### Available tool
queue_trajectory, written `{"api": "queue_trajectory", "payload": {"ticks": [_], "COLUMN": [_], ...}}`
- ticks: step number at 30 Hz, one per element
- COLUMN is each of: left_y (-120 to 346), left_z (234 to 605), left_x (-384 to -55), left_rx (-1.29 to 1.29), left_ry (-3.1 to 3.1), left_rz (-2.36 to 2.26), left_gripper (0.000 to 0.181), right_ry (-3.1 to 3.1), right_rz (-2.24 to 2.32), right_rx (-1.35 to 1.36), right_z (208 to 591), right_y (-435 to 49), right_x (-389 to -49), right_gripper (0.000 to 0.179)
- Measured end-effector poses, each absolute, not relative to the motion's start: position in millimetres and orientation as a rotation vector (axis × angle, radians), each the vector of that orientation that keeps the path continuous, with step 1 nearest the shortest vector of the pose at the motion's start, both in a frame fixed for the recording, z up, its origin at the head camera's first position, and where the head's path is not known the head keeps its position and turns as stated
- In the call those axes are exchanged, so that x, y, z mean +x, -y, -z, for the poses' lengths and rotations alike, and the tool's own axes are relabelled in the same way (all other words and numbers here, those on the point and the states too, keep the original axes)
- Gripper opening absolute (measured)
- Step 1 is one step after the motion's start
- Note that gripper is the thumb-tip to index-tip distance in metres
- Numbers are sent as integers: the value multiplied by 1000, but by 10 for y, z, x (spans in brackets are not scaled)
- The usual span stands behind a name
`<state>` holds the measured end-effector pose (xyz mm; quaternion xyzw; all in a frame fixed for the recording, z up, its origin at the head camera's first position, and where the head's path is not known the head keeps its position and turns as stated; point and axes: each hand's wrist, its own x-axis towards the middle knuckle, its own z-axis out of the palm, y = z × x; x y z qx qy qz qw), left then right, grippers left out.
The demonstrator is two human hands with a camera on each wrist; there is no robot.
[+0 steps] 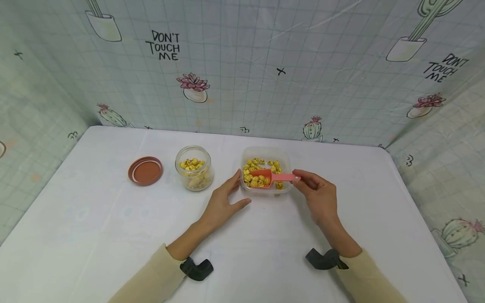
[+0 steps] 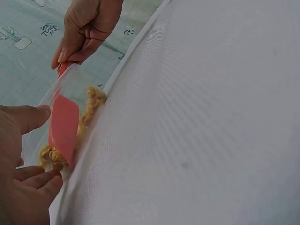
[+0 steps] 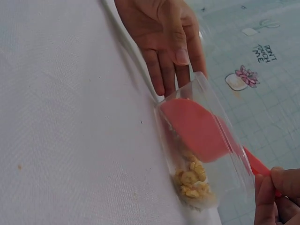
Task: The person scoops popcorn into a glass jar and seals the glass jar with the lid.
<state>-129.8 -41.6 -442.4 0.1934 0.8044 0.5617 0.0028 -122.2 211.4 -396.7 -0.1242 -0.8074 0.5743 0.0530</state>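
A clear plastic container (image 1: 265, 152) holds yellow popcorn (image 1: 256, 181). Pinched by the handle between thumb and fingers of my right hand (image 1: 320, 194), a pink scoop (image 3: 197, 129) dips into the container, its bowl among the popcorn. My left hand (image 1: 223, 202) is at the container's left side, fingers extended along the wall and thumb apart in front. In the right wrist view the left fingertips (image 3: 167, 79) are right at the container's end. Part of the right hand's grip is hidden in the head view.
A glass jar (image 1: 194, 168) partly filled with popcorn stands left of the container. Farther left, a round brown lid (image 1: 145, 171) lies on the white table (image 1: 250, 256). Behind the table hangs a patterned cloth (image 1: 242, 75).
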Motion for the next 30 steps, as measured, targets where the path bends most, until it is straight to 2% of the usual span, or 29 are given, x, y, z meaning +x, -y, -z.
{"api": "queue_trajectory", "payload": {"ticks": [12, 21, 30], "left_y": [408, 416, 414], "left_z": [4427, 4443, 4433], "left_x": [-1294, -1299, -1299], "left_rx": [643, 649, 646], "left_ry": [-2526, -2552, -2541], "left_rz": [-1770, -1743, -1734], "left_gripper": [83, 83, 83], "right_ry": [2305, 1990, 2052], "right_rz": [-1942, -2274, -2230], "right_rx": [-485, -524, -479], "right_z": [4021, 3996, 4017], "right_y": [-2142, -2192, -2179], "right_x": [-1237, -1287, -1289], "right_gripper": [35, 39, 36]}}
